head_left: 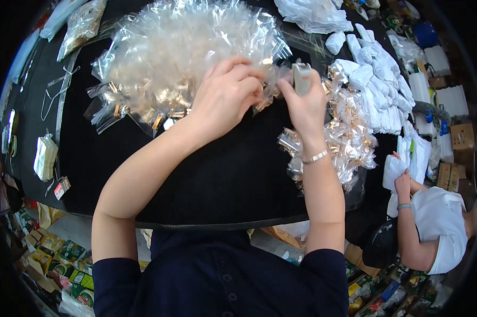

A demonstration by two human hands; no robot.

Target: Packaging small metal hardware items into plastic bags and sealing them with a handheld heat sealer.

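A broad heap of clear plastic bags (180, 45) lies at the far middle of the black table, with small gold-coloured pieces showing along its near edge. My left hand (225, 95) is at that near edge, its fingers curled and slightly blurred on a clear plastic bag (263, 102). Just to its right, my right hand (307, 105) is closed around a pale grey hand tool (302, 78) that looks like a small stapler. The tool's working end is close to the bag; whether they touch I cannot tell. Beside my right wrist lies a second heap of bagged gold pieces (349, 134).
White wrapped bundles (373, 79) are piled at the far right. Folded white packets (45, 157), a wire hanger (51, 100) and a bag of small pieces (82, 26) lie on the left. At right, another person (434, 227) handles a white packet. Cartons surround the black table (196, 185).
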